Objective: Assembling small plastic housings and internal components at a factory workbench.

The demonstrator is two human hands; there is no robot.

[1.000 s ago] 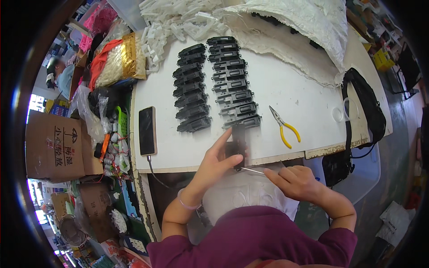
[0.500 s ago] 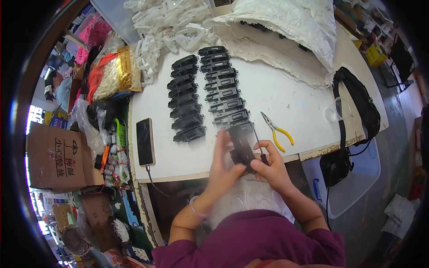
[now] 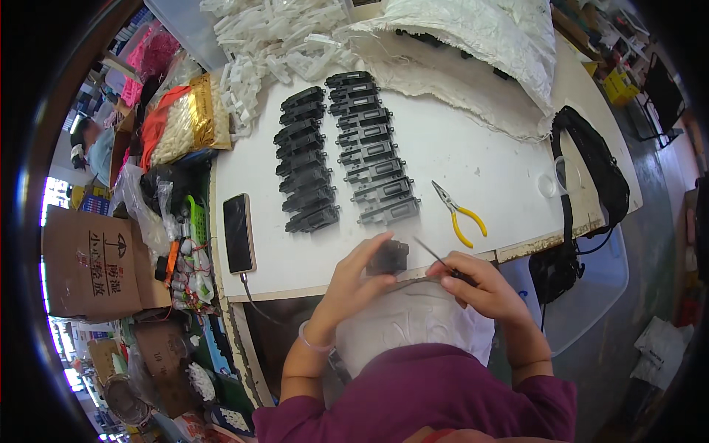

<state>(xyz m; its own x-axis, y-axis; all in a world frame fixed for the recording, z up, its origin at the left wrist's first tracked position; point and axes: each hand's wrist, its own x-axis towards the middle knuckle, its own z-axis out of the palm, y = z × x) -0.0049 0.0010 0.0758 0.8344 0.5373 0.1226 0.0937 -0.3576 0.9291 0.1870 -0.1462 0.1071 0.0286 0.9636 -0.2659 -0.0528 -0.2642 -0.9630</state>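
Observation:
Close to the table's front edge, my left hand [image 3: 360, 275] grips a black plastic housing [image 3: 391, 258] between thumb and fingers. My right hand [image 3: 473, 282] is closed round the dark handle of a screwdriver [image 3: 437, 255], whose thin shaft points up and left, apart from the housing. Beyond my hands, similar black housings lie in two columns, a left column [image 3: 304, 173] and a right column [image 3: 373, 151]. Yellow-handled pliers [image 3: 461, 214] lie to the right of them, their jaws pointing away from me.
A phone [image 3: 238, 235] with a cable lies at the table's left edge. White plastic pieces [image 3: 273, 44] are heaped at the back, beside a white woven sack [image 3: 473, 52] with black parts inside. A black strap [image 3: 598, 162] hangs over the right edge, above a clear bin [image 3: 591, 295].
My hands have moved apart. The screwdriver has come away from the housing toward the right, and the housing has turned in my left hand.

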